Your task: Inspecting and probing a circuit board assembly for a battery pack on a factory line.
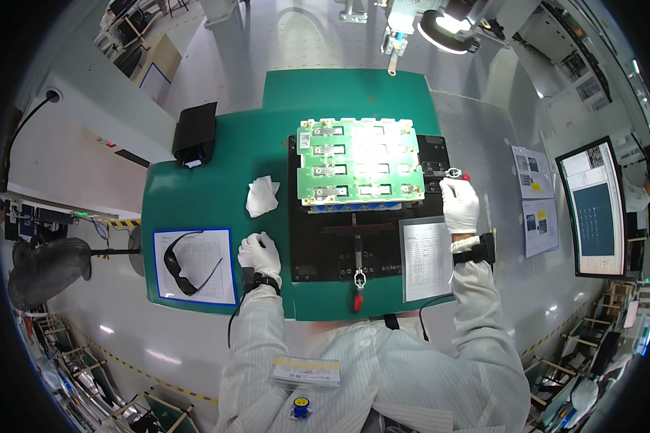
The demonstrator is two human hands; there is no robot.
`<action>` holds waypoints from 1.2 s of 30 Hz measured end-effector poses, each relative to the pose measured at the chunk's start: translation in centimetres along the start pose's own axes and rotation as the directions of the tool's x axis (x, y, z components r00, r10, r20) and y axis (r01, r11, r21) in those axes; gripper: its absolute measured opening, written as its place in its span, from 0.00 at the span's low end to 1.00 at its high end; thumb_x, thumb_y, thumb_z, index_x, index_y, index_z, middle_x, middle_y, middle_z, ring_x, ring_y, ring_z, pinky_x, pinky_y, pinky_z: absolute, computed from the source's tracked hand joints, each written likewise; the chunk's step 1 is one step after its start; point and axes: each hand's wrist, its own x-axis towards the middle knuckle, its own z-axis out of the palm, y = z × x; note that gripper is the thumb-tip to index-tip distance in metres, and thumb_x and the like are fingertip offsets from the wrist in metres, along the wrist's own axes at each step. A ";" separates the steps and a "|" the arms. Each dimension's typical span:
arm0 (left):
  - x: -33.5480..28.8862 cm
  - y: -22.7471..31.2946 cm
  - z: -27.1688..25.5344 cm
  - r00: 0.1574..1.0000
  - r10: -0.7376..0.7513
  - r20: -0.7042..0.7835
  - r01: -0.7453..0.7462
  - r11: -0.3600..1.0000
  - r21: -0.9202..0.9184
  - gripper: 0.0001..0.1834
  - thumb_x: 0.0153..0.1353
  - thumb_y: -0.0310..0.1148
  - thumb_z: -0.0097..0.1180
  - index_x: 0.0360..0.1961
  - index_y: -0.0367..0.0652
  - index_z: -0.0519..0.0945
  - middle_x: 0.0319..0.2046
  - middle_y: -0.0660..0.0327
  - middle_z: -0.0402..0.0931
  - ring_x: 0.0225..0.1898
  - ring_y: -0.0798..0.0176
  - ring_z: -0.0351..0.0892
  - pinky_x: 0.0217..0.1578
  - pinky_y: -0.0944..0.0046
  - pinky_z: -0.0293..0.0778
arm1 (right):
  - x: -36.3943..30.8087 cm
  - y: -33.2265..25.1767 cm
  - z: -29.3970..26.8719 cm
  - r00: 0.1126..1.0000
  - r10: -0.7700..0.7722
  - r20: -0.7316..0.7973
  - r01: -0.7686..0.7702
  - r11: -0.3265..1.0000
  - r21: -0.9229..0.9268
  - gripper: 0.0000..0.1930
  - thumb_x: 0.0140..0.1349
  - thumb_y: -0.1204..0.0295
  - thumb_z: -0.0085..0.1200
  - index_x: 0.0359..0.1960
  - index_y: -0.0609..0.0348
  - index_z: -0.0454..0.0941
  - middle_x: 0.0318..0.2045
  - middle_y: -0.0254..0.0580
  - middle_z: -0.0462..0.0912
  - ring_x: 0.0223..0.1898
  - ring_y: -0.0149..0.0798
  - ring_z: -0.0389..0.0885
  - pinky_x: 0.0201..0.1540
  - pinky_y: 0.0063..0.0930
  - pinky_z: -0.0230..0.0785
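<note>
My left hand (260, 256), in a white glove, rests on the green mat (217, 173) with its fingers curled in; nothing shows in it. A crumpled white cloth (263, 196) lies just beyond it. On the right, my gloved right hand (460, 207) is closed at the red-tipped toggle clamp (455, 174), whose red end shows just past the fingers. Beside that clamp, a green circuit-board module (361, 160) with a blue underside sits on a black fixture plate (321, 252). Glare from a lamp washes out the module's middle.
A second red-handled toggle clamp (359, 289) is at the fixture's front edge. A printed sheet (426, 261) overlaps its right side. Dark glasses (184, 270) lie on a blue-framed sheet at left. A black box (195, 135), a ring lamp (448, 30) and a monitor (591, 209) surround the bench.
</note>
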 end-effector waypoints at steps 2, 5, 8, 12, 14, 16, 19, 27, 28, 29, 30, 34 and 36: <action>0.0 0.1 0.2 1.000 0.005 -0.009 -0.005 1.000 -0.012 0.12 0.66 0.40 0.58 0.30 0.44 0.79 0.32 0.52 0.81 0.36 0.43 0.80 0.39 0.44 0.74 | -2.1 5.0 0.8 0.988 0.116 0.098 -0.086 0.960 -0.266 0.08 0.66 0.67 0.60 0.41 0.54 0.87 0.36 0.43 0.87 0.39 0.51 0.85 0.45 0.41 0.77; 0.0 0.2 0.4 0.999 -0.034 -0.026 0.034 0.999 0.016 0.12 0.66 0.40 0.58 0.29 0.44 0.78 0.31 0.52 0.80 0.36 0.43 0.80 0.39 0.44 0.74 | -4.7 10.3 1.9 0.977 0.190 0.100 -0.143 0.924 -0.355 0.09 0.67 0.67 0.57 0.44 0.51 0.87 0.39 0.41 0.87 0.41 0.51 0.85 0.48 0.43 0.78; 0.1 0.1 0.4 0.997 0.018 -0.070 -0.018 1.000 0.013 0.13 0.66 0.40 0.58 0.29 0.44 0.78 0.30 0.52 0.80 0.36 0.43 0.80 0.38 0.44 0.73 | -6.2 12.1 2.1 0.979 0.150 0.141 -0.078 0.905 -0.419 0.11 0.67 0.67 0.55 0.48 0.47 0.86 0.45 0.39 0.86 0.46 0.51 0.84 0.52 0.44 0.77; 0.1 0.1 0.5 0.999 0.001 -0.034 -0.001 1.000 0.007 0.13 0.67 0.40 0.57 0.30 0.44 0.78 0.30 0.52 0.80 0.35 0.43 0.80 0.38 0.44 0.74 | -6.4 10.8 0.7 0.940 0.158 0.303 0.016 0.865 -0.501 0.17 0.65 0.66 0.57 0.55 0.49 0.81 0.53 0.42 0.83 0.52 0.50 0.82 0.55 0.46 0.76; 0.1 0.2 0.5 0.999 -0.004 -0.044 0.004 1.000 0.006 0.13 0.67 0.41 0.57 0.30 0.44 0.78 0.30 0.52 0.80 0.35 0.43 0.80 0.38 0.45 0.74 | -6.4 9.3 -0.2 0.917 0.139 0.375 0.032 0.909 -0.415 0.24 0.58 0.60 0.65 0.56 0.52 0.80 0.53 0.45 0.82 0.55 0.48 0.80 0.57 0.45 0.73; 0.1 0.3 0.4 0.999 -0.003 -0.043 0.004 1.000 0.008 0.13 0.67 0.40 0.57 0.30 0.44 0.78 0.31 0.51 0.80 0.35 0.43 0.80 0.38 0.44 0.74 | -7.2 7.7 -1.0 0.878 0.096 0.469 0.142 0.883 -0.447 0.27 0.55 0.57 0.68 0.55 0.52 0.80 0.52 0.44 0.81 0.56 0.49 0.79 0.59 0.46 0.71; 0.1 0.5 0.2 0.999 -0.007 -0.049 0.007 1.000 0.002 0.12 0.67 0.40 0.57 0.30 0.43 0.78 0.31 0.51 0.80 0.35 0.43 0.80 0.38 0.44 0.74 | -7.1 6.1 -1.7 0.815 0.053 0.577 0.264 0.852 -0.451 0.32 0.47 0.51 0.74 0.53 0.50 0.81 0.51 0.43 0.79 0.58 0.50 0.76 0.62 0.47 0.67; 0.2 0.8 -0.1 0.998 -0.003 -0.055 0.002 1.000 -0.011 0.12 0.66 0.40 0.58 0.30 0.44 0.79 0.31 0.52 0.80 0.35 0.43 0.80 0.38 0.45 0.74 | -6.7 4.6 -2.7 0.497 0.466 0.732 0.020 0.837 -0.547 0.22 0.55 0.53 0.69 0.42 0.58 0.82 0.43 0.56 0.85 0.47 0.59 0.84 0.50 0.46 0.76; 0.2 0.7 -0.1 0.998 0.001 -0.058 -0.002 1.000 -0.010 0.12 0.66 0.40 0.58 0.30 0.44 0.79 0.31 0.52 0.81 0.35 0.43 0.81 0.38 0.45 0.74 | -6.4 4.6 -3.6 0.522 0.430 0.737 0.003 0.863 -0.506 0.21 0.55 0.54 0.69 0.41 0.59 0.82 0.41 0.57 0.85 0.45 0.59 0.84 0.49 0.45 0.76; 0.2 0.7 -0.1 0.998 -0.007 -0.061 0.006 1.000 -0.014 0.12 0.66 0.40 0.58 0.30 0.44 0.79 0.31 0.52 0.81 0.35 0.43 0.81 0.38 0.45 0.74 | -5.9 4.7 -4.8 0.535 0.415 0.736 -0.012 0.874 -0.485 0.21 0.56 0.56 0.68 0.40 0.60 0.82 0.39 0.57 0.85 0.44 0.60 0.84 0.48 0.45 0.76; 0.2 0.6 0.0 0.998 -0.002 -0.062 0.001 1.000 -0.012 0.12 0.66 0.40 0.58 0.30 0.44 0.79 0.31 0.53 0.81 0.35 0.43 0.81 0.38 0.45 0.75 | -4.9 5.0 -6.4 0.567 0.395 0.723 -0.076 0.899 -0.432 0.18 0.56 0.58 0.65 0.40 0.59 0.81 0.40 0.58 0.85 0.46 0.61 0.83 0.48 0.44 0.75; 0.2 0.4 0.4 0.999 -0.006 -0.052 0.006 1.000 0.013 0.12 0.66 0.40 0.58 0.31 0.44 0.79 0.32 0.53 0.81 0.36 0.44 0.81 0.39 0.44 0.75 | 0.3 6.4 -14.4 0.860 0.275 0.430 -0.208 0.958 -0.197 0.13 0.68 0.65 0.61 0.36 0.66 0.80 0.27 0.44 0.82 0.29 0.34 0.76 0.36 0.31 0.71; 0.2 0.4 0.5 0.999 -0.006 -0.054 0.006 1.000 0.003 0.12 0.66 0.40 0.58 0.31 0.44 0.79 0.32 0.53 0.81 0.36 0.44 0.81 0.38 0.44 0.75 | 1.8 6.4 -16.3 0.921 0.297 0.253 -0.277 0.954 -0.112 0.14 0.74 0.65 0.54 0.39 0.66 0.79 0.29 0.39 0.82 0.31 0.33 0.75 0.38 0.31 0.71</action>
